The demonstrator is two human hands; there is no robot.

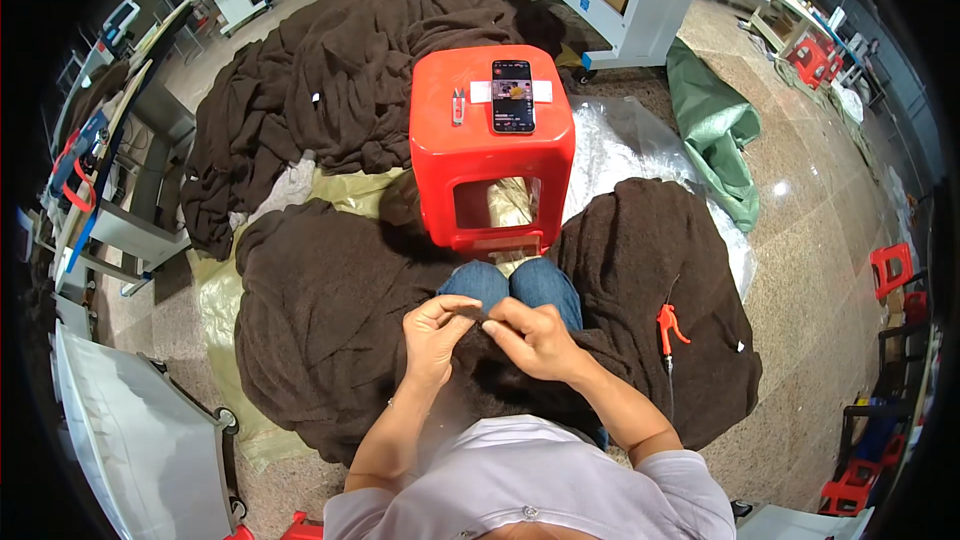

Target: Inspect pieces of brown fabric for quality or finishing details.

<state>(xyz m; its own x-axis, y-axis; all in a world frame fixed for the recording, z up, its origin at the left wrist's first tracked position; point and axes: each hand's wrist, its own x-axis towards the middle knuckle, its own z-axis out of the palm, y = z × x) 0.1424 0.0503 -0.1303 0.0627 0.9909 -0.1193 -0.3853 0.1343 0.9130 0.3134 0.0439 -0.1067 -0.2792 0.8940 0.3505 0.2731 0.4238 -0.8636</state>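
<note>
i sit on the floor (pixel 800 240) with a brown cloth (pixel 330 320) across my lap and knees. both my hands are up close in front of me, over my knees. my left hand (pixel 435 330) is closed, pinching a bit of the cloth between thumb and fingers. my right hand (pixel 535 338) is closed too, pinching the same bit from the other side. the fingertips of both hands almost touch. i think i am picking at one small spot on the cloth, maybe a loose thread or a bit of fluff. i cannot tell what is between my fingers, it is too small and dark.

the cloth spreads out to both sides of me on the floor. a red tool (pixel 668 325) with a thin hose lies on the cloth to my right, apart from my hands. a red stool (pixel 490 155) stands just past my knees. a phone (pixel 513 95) lies on top of it, and a small red thing (pixel 458 106) lies beside the phone. a big pile (pixel 350 70) of more brown cloth lies behind the stool.

for the next move i think i need to keep the spot pulled tight with my left hand, so my right hand can pull the small bit away cleanly.
</note>
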